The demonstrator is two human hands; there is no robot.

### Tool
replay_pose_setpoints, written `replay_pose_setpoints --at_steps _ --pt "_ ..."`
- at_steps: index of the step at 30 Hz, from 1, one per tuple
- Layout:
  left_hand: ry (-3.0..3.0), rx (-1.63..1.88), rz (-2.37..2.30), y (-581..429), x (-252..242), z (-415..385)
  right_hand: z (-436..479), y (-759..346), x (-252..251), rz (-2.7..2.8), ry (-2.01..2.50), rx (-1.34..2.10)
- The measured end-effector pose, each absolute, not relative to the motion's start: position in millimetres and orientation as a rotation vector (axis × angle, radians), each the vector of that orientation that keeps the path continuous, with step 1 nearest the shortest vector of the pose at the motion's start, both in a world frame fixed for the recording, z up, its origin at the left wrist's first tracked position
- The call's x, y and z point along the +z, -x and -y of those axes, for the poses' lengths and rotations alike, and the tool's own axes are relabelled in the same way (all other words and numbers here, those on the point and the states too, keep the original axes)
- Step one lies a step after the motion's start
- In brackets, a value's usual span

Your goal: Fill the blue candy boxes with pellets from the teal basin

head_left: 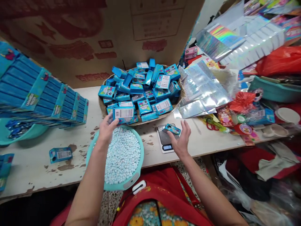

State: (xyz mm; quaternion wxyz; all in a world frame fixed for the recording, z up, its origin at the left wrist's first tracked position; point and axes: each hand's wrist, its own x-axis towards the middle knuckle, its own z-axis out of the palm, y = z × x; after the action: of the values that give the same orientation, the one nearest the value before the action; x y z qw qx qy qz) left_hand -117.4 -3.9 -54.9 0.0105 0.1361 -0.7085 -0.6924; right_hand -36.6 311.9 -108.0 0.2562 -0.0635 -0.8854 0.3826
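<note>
My left hand [107,129] is at the near left rim of a shallow cardboard tray [100,108] heaped with small blue candy boxes. Its thumb and fingers close on the left end of a blue candy box [124,113] with a white label. My right hand [180,139] is over a small digital scale [164,139], thumb and fingers around another blue candy box [173,129] whose end shows a round hole. Below my left forearm stands a turquoise basin [141,157] full of pale blue candies [123,153].
Stacked blue display cartons [35,88] rise at the left, beside a teal bowl [35,133] of wrapped pieces. One blue box [60,154] lies alone on the white table [77,172]. A large cardboard carton [113,40] stands behind. Silvery sheets [202,91] and packaging clutter the right.
</note>
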Motion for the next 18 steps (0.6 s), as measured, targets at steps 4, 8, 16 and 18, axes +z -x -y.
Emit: replay_pose_setpoints --at_steps 4,8,16,18 --pt "-0.838 -2.905 1.408 63.9 -49.2 4.7 -256.7 27.8 -75.1 2.364 -0.144 1.180" --pt "-1.135 -3.098 1.072 25.5 -56.5 -2.2 -212.4 33.2 -64.6 2.369 -0.419 1.581" --pt "-0.751 -2.978 1.217 -19.3 -61.4 -35.6 -158.0 -5.0 -68.4 2.193 -0.023 2.323" --pt "-0.656 -2.755 1.667 -24.0 -65.8 -24.9 -156.6 -9.0 -65.3 2.191 0.241 2.199"
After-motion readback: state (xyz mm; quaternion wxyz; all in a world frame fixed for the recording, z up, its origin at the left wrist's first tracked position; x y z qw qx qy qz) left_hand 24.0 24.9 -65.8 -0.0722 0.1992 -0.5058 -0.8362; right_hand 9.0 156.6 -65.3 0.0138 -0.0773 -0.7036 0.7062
